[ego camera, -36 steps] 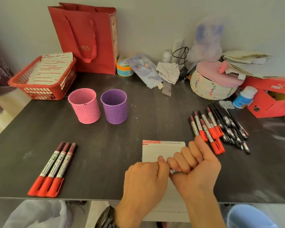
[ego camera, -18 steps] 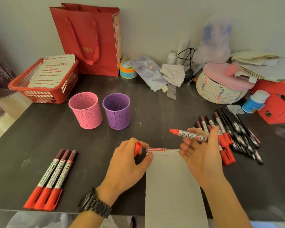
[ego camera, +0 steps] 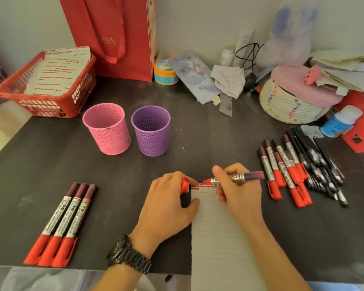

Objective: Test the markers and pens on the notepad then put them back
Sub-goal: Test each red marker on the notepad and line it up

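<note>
The person's right hand holds an uncapped red marker, fingers curled round its barrel. The barrel lies nearly level, tip pointing left, and the tip sits at a row of red marks along the top edge of the notepad; whether it touches the paper cannot be told. The left hand pinches the red cap between curled fingers just beside the notepad's top left corner, with the thumb resting on the pad's left edge. A dark wristwatch is on the left wrist. The notepad lies flat on the dark bench, its near end overhanging the front edge. Three capped red markers lie side by side on the bench well to the left. To the right lies a loose group of red markers, with black pens piled just beyond them. A pink cup and a purple cup stand upright near each other behind the notepad. A red basket holding marked sheets sits at the far left corner, beside a red paper bag against the wall.
</note>
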Tool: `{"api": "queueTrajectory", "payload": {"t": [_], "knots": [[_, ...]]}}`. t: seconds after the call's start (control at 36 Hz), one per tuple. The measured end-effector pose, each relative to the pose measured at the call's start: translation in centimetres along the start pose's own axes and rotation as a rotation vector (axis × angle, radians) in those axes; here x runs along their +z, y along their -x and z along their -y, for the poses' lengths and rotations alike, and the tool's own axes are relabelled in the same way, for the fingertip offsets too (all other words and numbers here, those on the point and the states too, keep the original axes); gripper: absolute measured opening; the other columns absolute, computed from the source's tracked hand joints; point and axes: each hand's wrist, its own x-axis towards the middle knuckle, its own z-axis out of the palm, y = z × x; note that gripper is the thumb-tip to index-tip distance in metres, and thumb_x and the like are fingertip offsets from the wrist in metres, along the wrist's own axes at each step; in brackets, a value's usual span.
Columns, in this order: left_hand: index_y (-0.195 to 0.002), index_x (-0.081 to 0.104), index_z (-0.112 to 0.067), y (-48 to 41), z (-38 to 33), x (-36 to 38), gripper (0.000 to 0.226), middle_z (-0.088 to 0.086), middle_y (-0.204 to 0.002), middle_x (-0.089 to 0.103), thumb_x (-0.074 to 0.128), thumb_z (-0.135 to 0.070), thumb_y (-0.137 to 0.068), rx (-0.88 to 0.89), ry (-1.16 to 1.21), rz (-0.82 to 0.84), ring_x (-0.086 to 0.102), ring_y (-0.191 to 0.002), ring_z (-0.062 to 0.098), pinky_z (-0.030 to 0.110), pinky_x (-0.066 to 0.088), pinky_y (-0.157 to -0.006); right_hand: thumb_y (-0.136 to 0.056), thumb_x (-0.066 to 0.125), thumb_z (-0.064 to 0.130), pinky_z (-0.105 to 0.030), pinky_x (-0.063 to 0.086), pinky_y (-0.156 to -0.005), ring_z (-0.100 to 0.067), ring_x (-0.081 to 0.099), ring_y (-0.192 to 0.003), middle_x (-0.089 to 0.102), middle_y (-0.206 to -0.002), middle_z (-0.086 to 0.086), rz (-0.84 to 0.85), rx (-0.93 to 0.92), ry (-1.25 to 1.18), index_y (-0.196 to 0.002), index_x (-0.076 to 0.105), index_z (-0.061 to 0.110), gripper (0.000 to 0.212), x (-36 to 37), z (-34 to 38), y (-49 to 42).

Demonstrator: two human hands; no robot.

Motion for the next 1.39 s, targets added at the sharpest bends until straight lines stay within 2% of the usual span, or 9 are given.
{"api": "queueTrajectory", "payload": {"t": [0.11, 0.31, 0.53, 1.0, 1.39], "knots": [[-0.1, 0.05, -0.043, -0.18, -0.12, 0.05, 0.032, -0.04, -0.095, 0.041, 0.051, -0.068, -0.079, -0.018, -0.011, -0.013, 0.044, -0.101, -0.005, 0.018, 0.024, -0.095, -0.088, 0.073, 0.027, -0.012, 0.047, -0.053, -0.006, 0.06, -0.046, 0.063, -0.051, -0.001, -0.043, -0.042, 0.114, -0.064, 0.057, 0.02, 0.029, 0.34, -0.79, 0.04], [-0.1, 0.051, -0.042, -0.41, -0.16, 0.13, 0.031, -0.04, -0.092, 0.039, 0.061, -0.064, -0.081, -0.047, -0.007, -0.015, 0.045, -0.099, -0.004, 0.02, 0.025, -0.097, -0.087, 0.072, 0.019, -0.008, 0.045, -0.051, -0.002, 0.061, -0.045, 0.063, -0.05, 0.002, -0.07, -0.042, 0.167, -0.061, 0.057, 0.021, 0.031, 0.63, -1.08, -0.14], [-0.101, 0.051, -0.042, -0.47, -0.14, 0.2, 0.032, -0.036, -0.096, 0.042, 0.062, -0.065, -0.08, -0.083, 0.004, 0.002, 0.047, -0.104, -0.001, 0.021, 0.026, -0.098, -0.088, 0.072, 0.022, -0.009, 0.047, -0.056, -0.002, 0.063, -0.048, 0.064, -0.052, 0.001, -0.069, -0.052, 0.196, -0.063, 0.059, 0.018, 0.028, 0.74, -0.96, -0.15], [-0.101, 0.052, -0.041, -0.47, -0.28, 0.12, 0.033, -0.032, -0.104, 0.047, 0.064, -0.064, -0.081, -0.106, 0.006, 0.018, 0.045, -0.103, -0.003, 0.02, 0.026, -0.097, -0.089, 0.072, 0.02, -0.005, 0.046, -0.054, -0.002, 0.063, -0.05, 0.064, -0.053, 0.005, -0.059, -0.056, 0.233, -0.064, 0.061, 0.022, 0.027, 0.81, -0.96, -0.21], [-0.107, 0.052, -0.043, -0.44, -0.62, -0.18, 0.033, -0.029, -0.105, 0.046, 0.064, -0.062, -0.083, -0.115, 0.018, 0.026, 0.044, -0.107, -0.002, 0.021, 0.025, -0.099, -0.089, 0.071, 0.018, -0.01, 0.047, -0.053, -0.004, 0.063, -0.047, 0.064, -0.051, 0.002, -0.061, -0.061, 0.212, -0.063, 0.059, 0.023, 0.029, 0.74, -0.87, -0.19]]}}
